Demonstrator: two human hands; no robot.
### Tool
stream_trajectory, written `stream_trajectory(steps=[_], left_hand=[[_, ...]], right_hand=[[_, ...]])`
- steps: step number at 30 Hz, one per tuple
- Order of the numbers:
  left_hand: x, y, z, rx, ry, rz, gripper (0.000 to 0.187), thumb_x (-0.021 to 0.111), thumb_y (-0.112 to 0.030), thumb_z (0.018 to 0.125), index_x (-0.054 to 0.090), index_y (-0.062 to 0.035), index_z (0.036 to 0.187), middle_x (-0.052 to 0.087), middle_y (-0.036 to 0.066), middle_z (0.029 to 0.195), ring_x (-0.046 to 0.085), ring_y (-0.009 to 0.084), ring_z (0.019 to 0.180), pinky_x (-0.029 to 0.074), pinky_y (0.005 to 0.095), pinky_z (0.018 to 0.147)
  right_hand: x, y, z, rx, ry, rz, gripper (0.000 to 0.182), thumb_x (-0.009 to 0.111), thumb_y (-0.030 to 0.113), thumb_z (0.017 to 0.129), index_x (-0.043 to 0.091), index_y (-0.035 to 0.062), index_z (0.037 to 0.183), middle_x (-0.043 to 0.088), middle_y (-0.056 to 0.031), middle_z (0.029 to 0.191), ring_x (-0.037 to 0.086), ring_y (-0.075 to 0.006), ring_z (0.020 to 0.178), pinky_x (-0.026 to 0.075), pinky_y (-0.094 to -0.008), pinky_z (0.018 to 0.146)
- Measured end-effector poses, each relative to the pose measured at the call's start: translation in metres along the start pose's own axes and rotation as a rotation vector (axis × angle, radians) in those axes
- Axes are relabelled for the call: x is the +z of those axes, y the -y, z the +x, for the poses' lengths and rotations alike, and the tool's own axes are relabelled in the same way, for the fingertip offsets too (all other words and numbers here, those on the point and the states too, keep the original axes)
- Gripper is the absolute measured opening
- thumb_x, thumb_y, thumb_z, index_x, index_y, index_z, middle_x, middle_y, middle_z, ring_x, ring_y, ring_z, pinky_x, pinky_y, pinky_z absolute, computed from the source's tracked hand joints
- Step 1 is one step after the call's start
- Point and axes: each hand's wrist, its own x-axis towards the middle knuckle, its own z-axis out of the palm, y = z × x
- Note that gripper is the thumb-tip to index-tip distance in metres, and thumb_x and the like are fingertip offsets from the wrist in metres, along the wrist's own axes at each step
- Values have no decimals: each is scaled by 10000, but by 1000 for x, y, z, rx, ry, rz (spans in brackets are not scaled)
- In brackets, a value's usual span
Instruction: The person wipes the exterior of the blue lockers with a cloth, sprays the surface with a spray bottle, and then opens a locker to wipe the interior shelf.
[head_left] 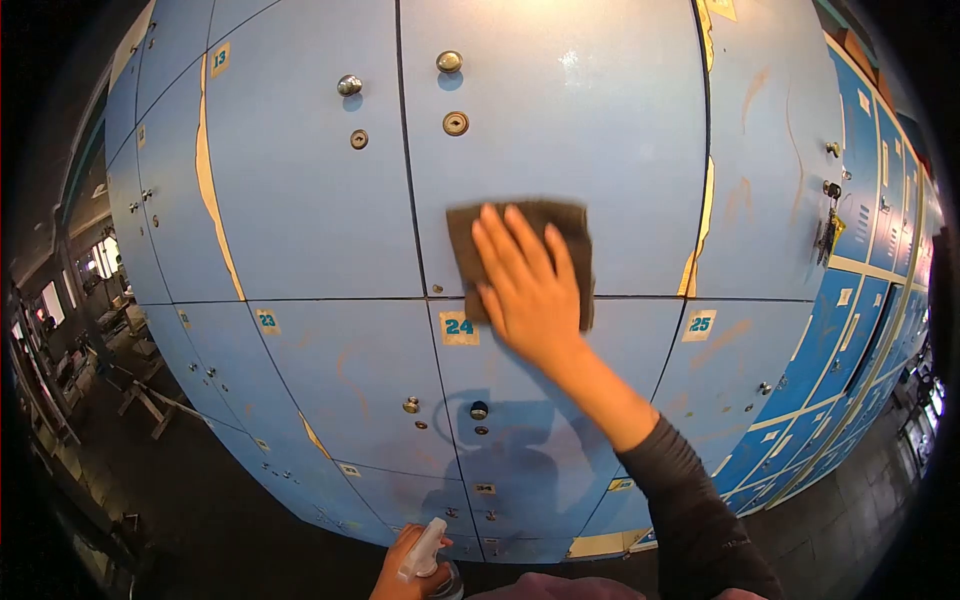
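Observation:
My right hand [530, 290] presses a dark brown cloth [575, 225] against a light blue locker door [620, 150], holding it just above the seam over the label 24 [459, 328]. Its fingers lie extended across the cloth. Low in the view, my left hand [400, 563] is closed around a spray bottle [424, 550] with a white trigger head; most of the bottle is hidden below. A round knob [449, 62] and a keyhole lock [455, 123] sit above the cloth on the same door.
More numbered doors surround this one, with labels 23 [267, 321] and 25 [700, 325]. Chipped edges [207, 180] and brownish smears show on several. Keys [830, 230] hang from a lock at right. Brighter blue lockers [860, 300] continue beyond. Gym-like equipment [150, 400] stands left on dark flooring.

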Motion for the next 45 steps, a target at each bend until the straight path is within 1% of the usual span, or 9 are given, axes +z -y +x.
stream_trajectory(steps=[2,5,8,14,17,29,32,35,45], left_hand=[[5,-17,-5,-149,-57,-71,606,641,30,831,484,-56,1410,543,43,1059,521,110,776,437,261,644],[-4,-10,-3,172,-43,413,560,640,3,845,515,-63,1386,570,59,1028,542,130,817,455,277,681],[0,-25,-7,-285,-121,279,545,638,-8,845,532,-71,1376,589,74,1056,558,156,863,469,294,725],[-1,-14,-3,273,-117,514,553,604,30,836,528,-47,1378,600,90,1080,581,186,884,487,317,746],[-3,-22,-10,-33,-91,419,537,597,37,847,525,-34,1375,601,109,1084,592,216,901,495,334,764],[-2,-31,-3,188,-96,462,437,558,-53,931,534,-25,1366,619,130,1028,606,242,905,490,344,788],[-4,-20,-7,-97,-115,455,431,553,-40,936,535,-30,1366,609,109,1026,598,208,855,490,324,744],[5,-25,4,273,-107,540,409,546,-41,953,536,-33,1362,593,83,1012,571,160,779,474,286,665],[5,-2,4,-264,-150,79,444,559,-15,934,517,-66,1374,528,33,945,485,79,662,406,259,554]], right_hand=[[1,13,-35,-6,62,52,637,627,295,843,487,113,1438,410,-19,1537,349,-193,1429,235,-447,1161],[-3,14,-40,-14,83,25,630,627,287,844,488,140,1440,412,-9,1537,356,-183,1425,232,-437,1161],[-3,4,-11,1,6,38,614,630,269,842,496,139,1427,429,-13,1524,376,-193,1410,253,-442,1151],[2,-22,78,8,-249,-8,554,618,247,873,518,112,1401,463,-26,1491,398,-215,1385,284,-451,1142],[7,-17,78,45,-243,-11,573,625,252,865,512,102,1407,461,-33,1492,389,-222,1394,283,-463,1142],[9,36,-55,39,70,68,649,644,293,834,479,166,1449,422,4,1532,377,-182,1412,272,-437,1138],[1,17,-22,9,59,67,657,644,294,836,465,182,1458,410,14,1539,360,-174,1421,250,-432,1151],[0,-6,35,-9,-65,41,632,644,296,841,481,163,1437,411,-6,1535,348,-189,1425,244,-439,1164],[21,-8,102,22,-318,24,589,618,308,871,492,169,1430,439,-146,1429,359,-335,1363,264,-490,1138]])
